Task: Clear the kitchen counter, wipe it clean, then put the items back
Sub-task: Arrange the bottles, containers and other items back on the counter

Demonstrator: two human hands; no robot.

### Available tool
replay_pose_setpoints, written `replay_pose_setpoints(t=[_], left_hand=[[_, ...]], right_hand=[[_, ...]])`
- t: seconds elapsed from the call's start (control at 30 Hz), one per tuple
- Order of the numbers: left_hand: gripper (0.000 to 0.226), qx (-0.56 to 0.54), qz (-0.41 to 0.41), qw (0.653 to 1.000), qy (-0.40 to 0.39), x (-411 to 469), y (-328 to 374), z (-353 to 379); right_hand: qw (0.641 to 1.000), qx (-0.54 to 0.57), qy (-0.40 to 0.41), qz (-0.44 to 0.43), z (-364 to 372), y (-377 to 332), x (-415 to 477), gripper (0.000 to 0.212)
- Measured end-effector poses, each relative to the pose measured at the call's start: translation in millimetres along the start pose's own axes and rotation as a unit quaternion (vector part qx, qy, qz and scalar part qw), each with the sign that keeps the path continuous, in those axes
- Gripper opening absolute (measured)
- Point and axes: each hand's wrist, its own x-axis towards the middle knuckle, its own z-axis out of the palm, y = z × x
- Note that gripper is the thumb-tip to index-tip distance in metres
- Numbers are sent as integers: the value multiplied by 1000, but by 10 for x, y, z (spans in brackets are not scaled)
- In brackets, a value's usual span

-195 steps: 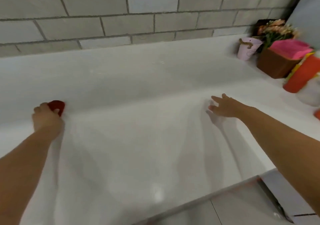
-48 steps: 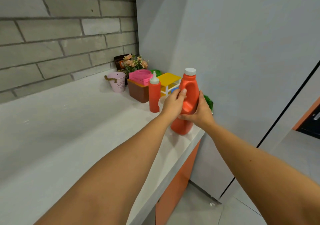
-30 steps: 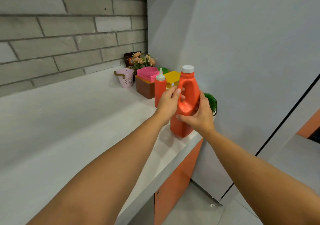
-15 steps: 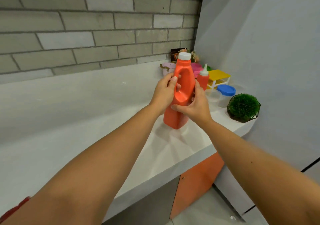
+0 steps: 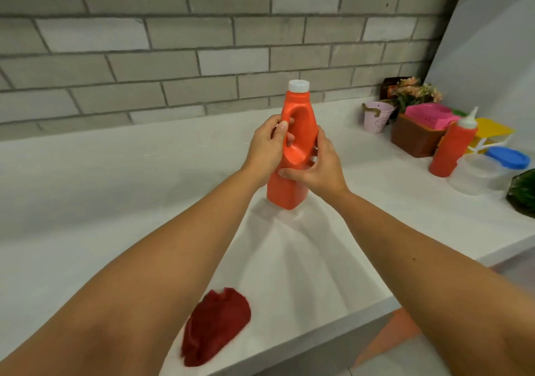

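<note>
A tall orange bottle (image 5: 298, 115) with a white cap stands upright near the middle of the white counter (image 5: 115, 190), its base at or just above the surface. My left hand (image 5: 267, 147) grips its handle, fingers through the opening. My right hand (image 5: 321, 167) holds the bottle's lower right side with curled fingers. A crumpled dark red cloth (image 5: 215, 325) lies on the counter near the front edge, between my forearms.
At the right end stand a pink pot (image 5: 376, 116), flowers (image 5: 414, 93), a brown box (image 5: 414, 139) with a pink basket, an orange squeeze bottle (image 5: 451, 149), a yellow stand (image 5: 492, 132), a clear tub with blue lid (image 5: 506, 158) and a green plant (image 5: 524, 193). A brick wall runs behind.
Both hands have carried the orange bottle leftward from the counter's right end to its middle. The red cloth, earlier in my left hand, now lies on the counter.
</note>
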Motion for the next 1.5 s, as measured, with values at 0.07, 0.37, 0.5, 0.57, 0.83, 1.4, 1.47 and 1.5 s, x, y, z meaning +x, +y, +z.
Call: replay_pose_setpoints(t=[0.07,0.37,0.5,0.57,0.83,1.4,1.47,1.5], left_hand=[[20,1,-1,1000,11,4,-47,-341],[18,9,-24,994,104,-31,-347,-1490],[16,25,-28,985,166,-76,-408,-1916],[16,30,-26,979,199,-98,-430,-2132],[15,32,-12,960,277,-172,-563,-2971],[15,124,-12,948,294,-83,-970,-4975],[15,125,-11,945,301,-42,-1036,-5162],[16,131,-12,944,302,-21,-1069,-5246]], right_hand=[[1000,11,-13,-2,320,-138,27,116],[990,0,-137,-21,1426,-600,214,120],[977,-51,-200,-56,1839,-804,274,116],[971,-95,-208,-73,2094,-903,255,104],[967,0,-248,-52,2987,-1393,172,82],[944,71,-321,-4,4816,-2344,106,66],[937,74,-341,-3,4950,-2422,130,70],[934,73,-349,-2,5010,-2459,139,74]])
